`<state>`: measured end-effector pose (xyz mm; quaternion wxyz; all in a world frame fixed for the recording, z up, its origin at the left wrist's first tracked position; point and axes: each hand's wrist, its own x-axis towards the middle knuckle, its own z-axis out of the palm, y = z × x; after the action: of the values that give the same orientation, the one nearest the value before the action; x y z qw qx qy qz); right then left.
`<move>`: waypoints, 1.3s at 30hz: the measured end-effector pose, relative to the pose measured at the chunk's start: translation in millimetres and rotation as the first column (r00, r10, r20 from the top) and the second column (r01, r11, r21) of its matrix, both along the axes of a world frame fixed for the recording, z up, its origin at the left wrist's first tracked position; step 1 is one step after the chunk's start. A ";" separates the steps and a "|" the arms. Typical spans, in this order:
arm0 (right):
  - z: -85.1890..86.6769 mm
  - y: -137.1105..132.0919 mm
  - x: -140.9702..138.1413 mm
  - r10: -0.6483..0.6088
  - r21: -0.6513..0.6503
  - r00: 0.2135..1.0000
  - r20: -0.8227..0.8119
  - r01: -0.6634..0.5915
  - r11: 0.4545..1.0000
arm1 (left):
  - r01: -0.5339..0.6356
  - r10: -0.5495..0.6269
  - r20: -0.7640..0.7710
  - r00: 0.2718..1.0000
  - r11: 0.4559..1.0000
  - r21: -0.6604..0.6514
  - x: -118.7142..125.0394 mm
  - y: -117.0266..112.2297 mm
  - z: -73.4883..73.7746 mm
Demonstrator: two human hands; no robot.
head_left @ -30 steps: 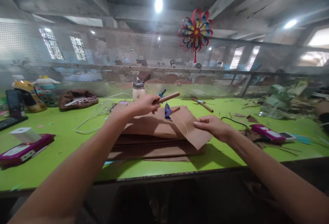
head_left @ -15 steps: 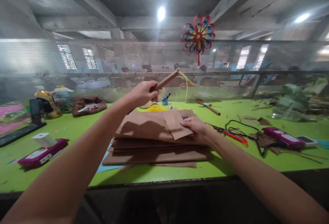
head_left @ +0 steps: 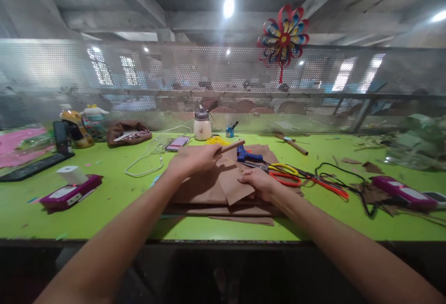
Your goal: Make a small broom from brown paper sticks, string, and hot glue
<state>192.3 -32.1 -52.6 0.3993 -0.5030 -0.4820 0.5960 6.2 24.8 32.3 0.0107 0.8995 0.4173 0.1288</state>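
My left hand (head_left: 204, 159), slightly blurred, is closed around a brown paper-coloured stick (head_left: 232, 146), whose far end points right. Below it, my right hand (head_left: 259, 182) pinches the edge of a small piece of brown paper (head_left: 234, 188). That piece rests over a pile of folded brown paper (head_left: 195, 192), partly covered by my left arm. Just beyond my right hand lies a blue glue gun (head_left: 251, 156). Scissors with red and yellow handles (head_left: 289, 170) lie beside it, close to my right wrist.
The green table (head_left: 114, 213) carries purple power strips, one on the left (head_left: 71, 194) and one on the right (head_left: 400, 193). A phone (head_left: 177, 143), a lidded bottle (head_left: 202, 125) and a blue ink bottle (head_left: 230, 131) stand or lie behind. Black cables (head_left: 331, 176) run right.
My left hand has lowered the stick toward the paper pile; the yellow strand hanging from its tip no longer shows. The glue gun and scissors are now uncovered. My right hand keeps the small paper.
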 end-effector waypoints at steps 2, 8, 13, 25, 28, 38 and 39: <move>-1.1 -1.9 -0.5 -0.035 -0.007 0.999 -0.007 0.034 0.999 | -0.018 0.016 0.016 1.000 0.997 0.078 -0.3 -7.6 -3.7; -3.0 -11.0 -5.9 -0.104 -0.033 0.995 0.007 0.104 0.994 | 0.141 -0.135 0.181 0.974 0.990 -0.023 7.2 -19.1 7.0; 1.3 -20.5 -2.3 -0.110 -0.018 0.990 0.083 0.112 0.994 | 0.242 -0.241 0.022 0.970 0.960 -0.140 2.1 -25.5 -20.6; 75.5 -49.9 31.0 -0.598 0.834 0.756 0.268 0.129 0.537 | 0.165 -0.166 -0.009 0.986 0.984 -0.067 -4.1 -40.0 -29.1; 92.0 -7.6 37.9 -0.256 0.767 0.960 0.113 0.080 0.637 | 0.173 -0.175 -0.028 0.984 0.983 -0.057 -2.5 -44.1 -22.4; 29.3 63.0 9.9 0.588 0.159 0.713 0.381 -0.677 0.718 | 0.156 -0.155 0.019 0.988 0.975 -0.156 -5.1 -30.0 -25.4; 26.8 60.7 7.1 0.591 0.160 0.690 0.417 -0.696 0.700 | 0.153 -0.151 0.027 0.988 0.976 -0.154 -5.0 -27.8 -26.8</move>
<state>199.4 28.6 -25.8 0.1463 -0.3239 -0.7753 0.5220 1.1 -3.0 5.5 0.0937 0.9242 0.3561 0.1014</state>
